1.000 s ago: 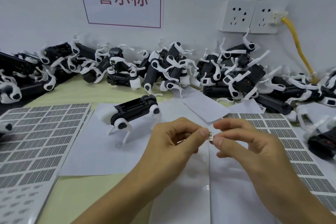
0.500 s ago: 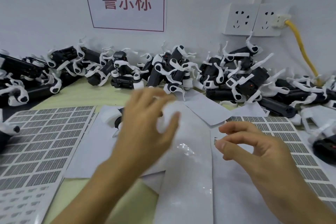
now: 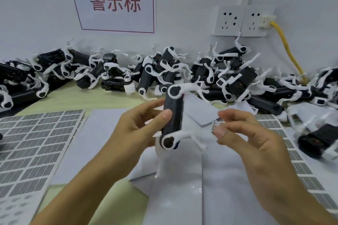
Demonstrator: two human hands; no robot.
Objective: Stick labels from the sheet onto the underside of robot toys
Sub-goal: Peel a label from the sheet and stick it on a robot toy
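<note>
A robot toy (image 3: 172, 115) is being held up over the white paper by the left hand (image 3: 139, 129). A small label (image 3: 216, 124) is being pinched by the right hand (image 3: 250, 139) just beside it, not yet stuck on. Many toys in the pile (image 3: 182, 71) are probably still waiting for labels.

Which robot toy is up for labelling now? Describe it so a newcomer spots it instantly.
Start at the pile of black-and-white robot toys along the wall, then come forward to mid-table. The black cylindrical robot toy with white legs is the only one lifted, held upright in the left hand, legs pointing toward the right hand.
</note>
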